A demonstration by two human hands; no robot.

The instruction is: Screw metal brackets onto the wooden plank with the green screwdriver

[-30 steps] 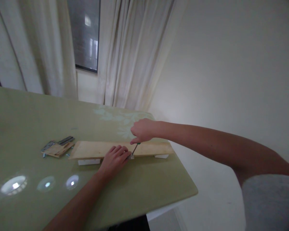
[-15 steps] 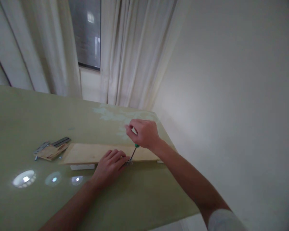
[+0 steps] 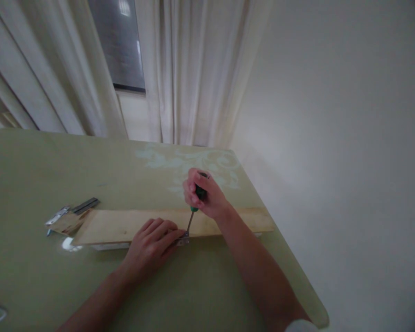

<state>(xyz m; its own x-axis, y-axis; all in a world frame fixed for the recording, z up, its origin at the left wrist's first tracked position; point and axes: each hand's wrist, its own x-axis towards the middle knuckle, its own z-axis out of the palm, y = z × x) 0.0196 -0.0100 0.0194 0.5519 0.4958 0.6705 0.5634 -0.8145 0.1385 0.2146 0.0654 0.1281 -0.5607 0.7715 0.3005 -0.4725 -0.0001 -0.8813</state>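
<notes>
A wooden board [image 3: 110, 225] lies crosswise on the table. My right hand [image 3: 209, 196] is closed around the dark green handle of a screwdriver [image 3: 191, 222], which leans slightly, its shaft running down to the board's near edge. At the tip sits a small metal bracket [image 3: 184, 239], partly covered by fingers; its exact kind is unclear. My left hand [image 3: 152, 242] presses on the near edge, with thumb and fingers closed on the bracket beside the screwdriver tip. Any screw under the tip is too small to make out.
White blocks [image 3: 110, 246] show beneath the board. Left of it lie a scrap of wood [image 3: 66, 223], a shiny metal piece [image 3: 58, 215] and a dark metal strip [image 3: 85, 205]. The green table [image 3: 200, 286] ends on the right near a wall [image 3: 332, 138]; curtains [image 3: 190, 92] hang behind.
My right hand has shifted from a raised, loosely curled pose above the screwdriver to a full grip around its handle. My left hand stays by the bracket. The view has shifted a little.
</notes>
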